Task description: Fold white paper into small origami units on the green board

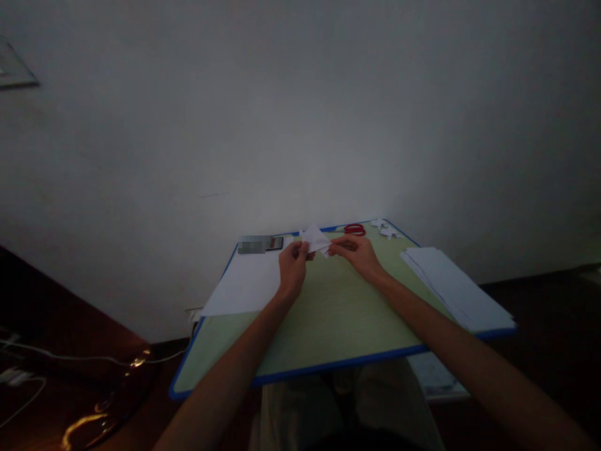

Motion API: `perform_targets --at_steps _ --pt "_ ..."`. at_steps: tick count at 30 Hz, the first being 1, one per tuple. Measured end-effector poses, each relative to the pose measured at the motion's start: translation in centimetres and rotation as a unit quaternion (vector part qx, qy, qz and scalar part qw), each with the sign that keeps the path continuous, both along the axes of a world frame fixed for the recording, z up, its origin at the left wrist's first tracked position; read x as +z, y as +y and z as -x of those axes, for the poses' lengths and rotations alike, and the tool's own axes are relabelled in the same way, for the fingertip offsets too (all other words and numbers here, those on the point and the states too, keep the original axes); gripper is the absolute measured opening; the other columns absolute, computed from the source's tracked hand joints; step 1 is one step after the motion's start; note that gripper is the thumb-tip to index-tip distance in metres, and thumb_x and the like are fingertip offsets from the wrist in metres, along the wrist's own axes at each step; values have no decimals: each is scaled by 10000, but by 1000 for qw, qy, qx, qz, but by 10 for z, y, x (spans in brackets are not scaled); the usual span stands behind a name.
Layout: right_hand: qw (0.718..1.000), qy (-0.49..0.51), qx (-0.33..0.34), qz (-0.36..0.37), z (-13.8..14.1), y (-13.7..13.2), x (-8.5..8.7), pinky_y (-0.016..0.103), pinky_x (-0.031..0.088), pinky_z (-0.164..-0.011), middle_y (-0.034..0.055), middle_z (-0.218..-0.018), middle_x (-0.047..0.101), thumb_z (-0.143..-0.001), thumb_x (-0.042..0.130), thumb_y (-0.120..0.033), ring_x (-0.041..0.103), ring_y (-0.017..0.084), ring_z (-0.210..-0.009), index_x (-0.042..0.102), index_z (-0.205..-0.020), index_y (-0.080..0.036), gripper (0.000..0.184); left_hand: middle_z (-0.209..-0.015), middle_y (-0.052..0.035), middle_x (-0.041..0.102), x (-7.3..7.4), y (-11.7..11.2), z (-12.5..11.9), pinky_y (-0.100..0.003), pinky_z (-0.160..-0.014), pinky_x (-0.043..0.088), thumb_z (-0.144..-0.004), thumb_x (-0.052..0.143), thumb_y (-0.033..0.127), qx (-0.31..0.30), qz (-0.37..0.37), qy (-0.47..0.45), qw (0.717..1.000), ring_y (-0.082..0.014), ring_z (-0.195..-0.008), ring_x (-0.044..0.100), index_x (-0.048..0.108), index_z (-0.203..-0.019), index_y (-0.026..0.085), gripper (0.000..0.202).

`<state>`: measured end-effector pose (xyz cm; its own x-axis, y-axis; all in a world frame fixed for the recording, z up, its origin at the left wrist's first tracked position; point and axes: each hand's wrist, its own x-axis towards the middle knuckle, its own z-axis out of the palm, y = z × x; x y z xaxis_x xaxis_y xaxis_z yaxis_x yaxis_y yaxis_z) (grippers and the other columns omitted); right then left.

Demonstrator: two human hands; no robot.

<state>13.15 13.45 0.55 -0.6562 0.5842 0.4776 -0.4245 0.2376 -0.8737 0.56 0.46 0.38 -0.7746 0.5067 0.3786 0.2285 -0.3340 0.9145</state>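
A small folded piece of white paper (315,238) is held between both hands above the far part of a green board with a blue rim (300,371). My left hand (293,265) pinches its left side, fingers closed. At the paper's right side my right hand (355,251) grips it with fingertips pressed together. Both forearms reach in from the bottom edge.
A white sheet (244,282) lies on the board's left part and a stack of white sheets (457,288) overhangs its right. Red-handled scissors (354,229) and paper scraps (385,228) lie at the far edge. A dark phone (273,243) rests at the far left. Cables (56,358) run over a dark surface at left.
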Motion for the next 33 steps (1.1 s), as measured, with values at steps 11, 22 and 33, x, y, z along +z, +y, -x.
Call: perform_targets --at_steps 11,22,33 --pt "1000 -2 -17 0 -1 3 0 415 607 -809 56 -764 779 -674 868 -470 751 224 -742 763 -836 -199 333 -835 -72 750 5 -2 -4 -318 -714 575 -707 849 445 -22 -23 -13 999 -164 -691 699 727 -893 131 385" --pt "999 -6 -40 -8 2 -1 -3 375 619 -716 58 -702 765 -661 846 -530 749 225 -673 724 -797 -179 396 -741 -45 729 6 -3 -5 -266 -646 537 -813 756 453 3 1 68 998 -160 -668 683 723 -889 133 331" --pt "999 -3 -40 -30 3 1 -5 372 607 -710 59 -725 764 -712 817 -520 743 223 -689 738 -838 -182 370 -885 -52 710 -3 2 -3 -344 -766 631 -803 771 515 -40 -28 20 999 -173 -759 718 675 -903 145 395"
